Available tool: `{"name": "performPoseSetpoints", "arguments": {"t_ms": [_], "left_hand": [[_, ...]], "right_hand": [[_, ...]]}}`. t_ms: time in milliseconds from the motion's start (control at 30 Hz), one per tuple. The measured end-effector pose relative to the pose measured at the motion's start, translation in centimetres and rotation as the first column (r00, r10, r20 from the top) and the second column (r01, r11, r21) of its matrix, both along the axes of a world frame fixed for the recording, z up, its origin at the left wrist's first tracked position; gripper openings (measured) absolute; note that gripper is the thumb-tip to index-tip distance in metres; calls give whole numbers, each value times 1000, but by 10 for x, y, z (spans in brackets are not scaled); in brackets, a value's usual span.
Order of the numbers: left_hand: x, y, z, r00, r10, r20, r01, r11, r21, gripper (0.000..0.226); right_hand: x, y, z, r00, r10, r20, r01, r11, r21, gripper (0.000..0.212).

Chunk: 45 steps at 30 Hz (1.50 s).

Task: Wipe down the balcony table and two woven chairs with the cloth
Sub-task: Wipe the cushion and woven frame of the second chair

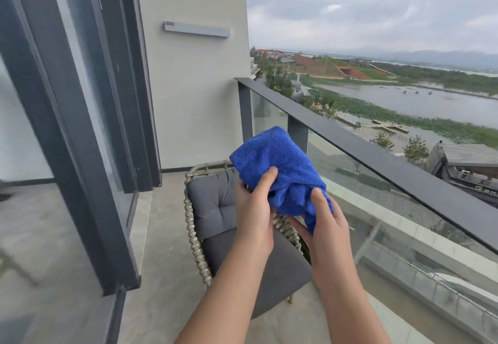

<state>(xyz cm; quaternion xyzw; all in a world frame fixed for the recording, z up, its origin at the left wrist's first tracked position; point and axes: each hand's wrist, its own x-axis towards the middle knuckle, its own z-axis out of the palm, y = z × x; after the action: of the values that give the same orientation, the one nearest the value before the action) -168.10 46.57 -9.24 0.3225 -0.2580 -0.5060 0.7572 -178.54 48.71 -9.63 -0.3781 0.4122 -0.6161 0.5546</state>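
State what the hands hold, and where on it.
Both hold the blue cloth: left hand pinches its lower left fold, right hand grips the bunched bottom end.

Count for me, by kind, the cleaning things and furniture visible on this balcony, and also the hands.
Blue cloth: 1
Woven chair: 1
Hands: 2, left hand and right hand, both gripping the cloth
Total: 4

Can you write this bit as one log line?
left hand: grips cloth | right hand: grips cloth | chair: untouched
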Motion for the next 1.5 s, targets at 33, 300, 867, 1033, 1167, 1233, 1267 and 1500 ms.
{"name": "performPoseSetpoints", "arguments": {"t_ms": [33, 300, 867, 1033, 1167, 1233, 1267, 1500], "left_hand": [[2, -13, -4, 999, 31, 13, -31, 999, 9, 39], [4, -84, -21, 967, 225, 120, -237, 967, 98, 44], [7, -141, -55, 904, 268, 332, -359, 899, 252, 38], [6, -156, -56, 908, 235, 348, -337, 902, 271, 34], [16, -171, -58, 904, 226, 364, -336, 900, 276, 33], [26, -180, -61, 904, 218, 369, -333, 899, 285, 33], [33, -186, -65, 904, 206, 375, -326, 899, 292, 32], [109, -267, -99, 875, 67, 479, -277, 881, 383, 39]], "right_hand": [[0, -16, -4, 999, 48, -24, -48, 999, 15, 23], [-15, -121, -22, 958, 222, -184, -208, 974, 88, 30], [-19, -218, -27, 751, 573, -328, -599, 800, 27, 28], [-21, -238, -34, 752, 549, -365, -578, 815, 36, 25], [-11, -254, -37, 767, 572, -292, -572, 815, 93, 26], [-1, -264, -40, 744, 612, -268, -600, 789, 134, 25], [5, -270, -44, 733, 627, -265, -611, 777, 149, 24], [69, -344, -77, 783, 527, -329, -491, 850, 193, 12]]}}
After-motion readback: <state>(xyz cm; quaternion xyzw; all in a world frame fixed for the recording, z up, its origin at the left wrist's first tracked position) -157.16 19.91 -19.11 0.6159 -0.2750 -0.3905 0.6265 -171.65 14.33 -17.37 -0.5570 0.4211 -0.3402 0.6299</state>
